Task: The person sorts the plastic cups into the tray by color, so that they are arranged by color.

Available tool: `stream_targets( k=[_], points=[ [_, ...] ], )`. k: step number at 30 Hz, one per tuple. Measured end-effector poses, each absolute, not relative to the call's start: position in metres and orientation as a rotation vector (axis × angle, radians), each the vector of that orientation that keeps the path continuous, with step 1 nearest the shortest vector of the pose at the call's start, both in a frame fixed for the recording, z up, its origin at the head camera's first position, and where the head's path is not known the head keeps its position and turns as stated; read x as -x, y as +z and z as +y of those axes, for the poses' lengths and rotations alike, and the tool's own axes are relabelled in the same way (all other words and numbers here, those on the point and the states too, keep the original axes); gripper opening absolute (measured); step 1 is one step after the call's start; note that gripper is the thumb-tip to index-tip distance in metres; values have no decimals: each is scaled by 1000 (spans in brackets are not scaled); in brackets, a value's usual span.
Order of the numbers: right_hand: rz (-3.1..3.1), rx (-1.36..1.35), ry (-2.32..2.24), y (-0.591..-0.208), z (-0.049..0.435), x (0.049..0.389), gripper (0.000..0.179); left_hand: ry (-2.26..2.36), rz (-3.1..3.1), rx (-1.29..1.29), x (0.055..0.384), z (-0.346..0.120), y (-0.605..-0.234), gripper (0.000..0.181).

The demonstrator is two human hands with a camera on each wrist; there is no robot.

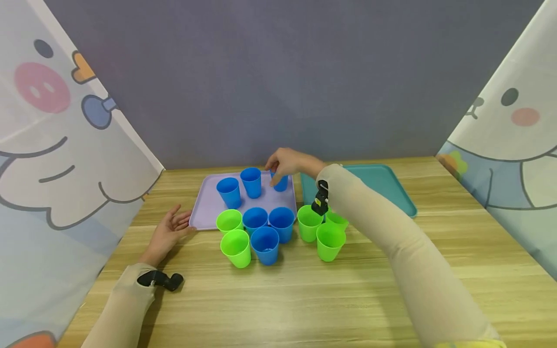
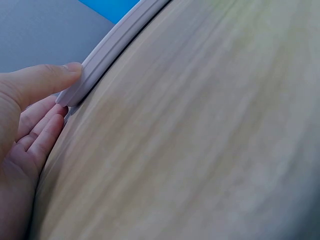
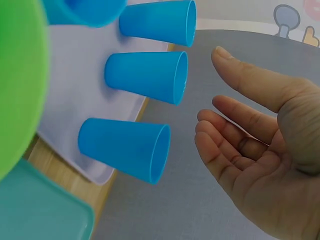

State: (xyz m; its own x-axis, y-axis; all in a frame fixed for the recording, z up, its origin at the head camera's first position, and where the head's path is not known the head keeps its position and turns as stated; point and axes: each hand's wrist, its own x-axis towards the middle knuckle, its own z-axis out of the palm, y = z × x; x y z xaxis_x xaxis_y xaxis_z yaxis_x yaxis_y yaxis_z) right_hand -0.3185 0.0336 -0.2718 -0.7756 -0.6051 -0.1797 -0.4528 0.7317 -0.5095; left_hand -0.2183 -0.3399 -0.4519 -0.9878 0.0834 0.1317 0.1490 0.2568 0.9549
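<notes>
My right hand (image 1: 285, 163) is over a blue cup (image 1: 281, 183) at the right of the purple tray (image 1: 204, 203). In the right wrist view its thumb and fingers are spread, with a gap between them and the nearest blue cup (image 3: 117, 146). Two more upright blue cups, one in the middle (image 1: 251, 183) and one at the left (image 1: 229, 194), stand on that tray. At the tray's front left corner, my left hand (image 1: 167, 233) touches the rim (image 2: 102, 62) with its thumb and fingertips; the fingers are fairly straight.
Before the purple tray stand three blue cups (image 1: 266, 246) and two green cups (image 1: 237, 249). Three green cups (image 1: 329, 243) are grouped by the front of the teal tray (image 1: 387, 186), partly behind the right forearm. A grey panel (image 1: 296, 87) rises behind the table.
</notes>
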Motion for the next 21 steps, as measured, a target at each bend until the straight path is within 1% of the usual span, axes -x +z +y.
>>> stream_targets(
  k=[12,21],
  points=[
    [2476,933,-598,-283,66,303,54,-1820,-2472,206,220,-342,-455,91],
    [2332,902,-634,-299,72,284,59,-1812,-2471,219,221,-343,-456,91]
  ],
)
